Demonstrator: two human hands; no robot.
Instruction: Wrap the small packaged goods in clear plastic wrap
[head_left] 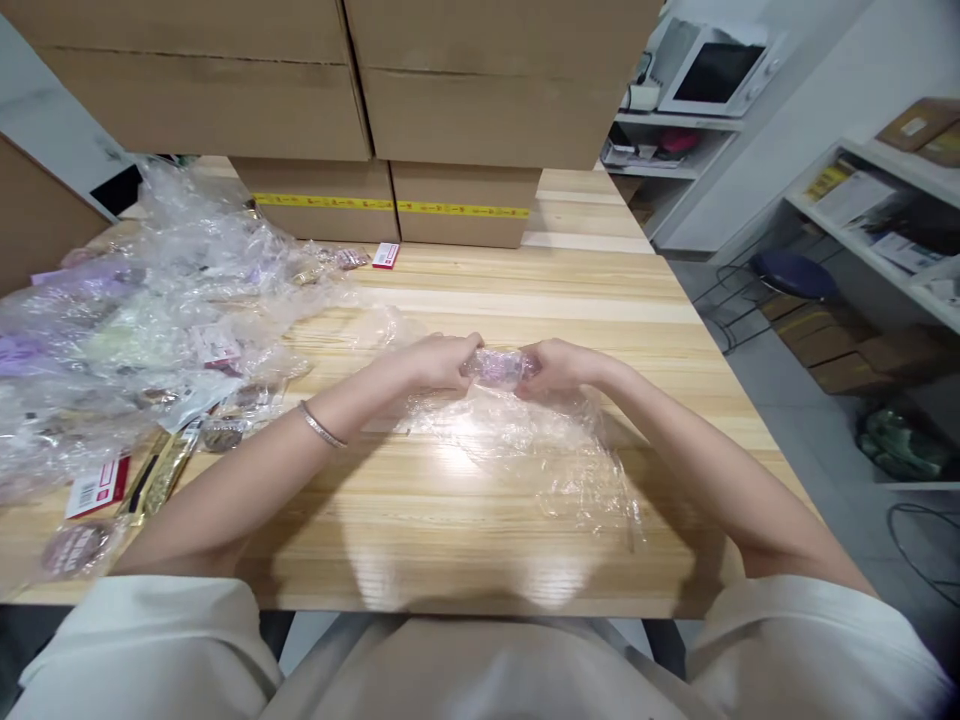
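Note:
Between my two hands is a small pinkish item wrapped in clear plastic [498, 366], just above the middle of the wooden table [420, 540]. My left hand [450, 362] closes on its left end, and my right hand [551, 366] grips the right end. What lies inside the wrapping is too blurred to name. A loose sheet of clear plastic film [525, 450] spreads from the item toward me over the tabletop. Some fingertips are hidden behind the wrapping.
A heap of clear plastic bags [165, 310] covers the table's left side, with red-and-white cards [99, 486] and gold packets [161, 470] among it. Stacked cardboard boxes [480, 90] stand at the back. Shelves [840, 215] and a blue stool [793, 275] are to the right.

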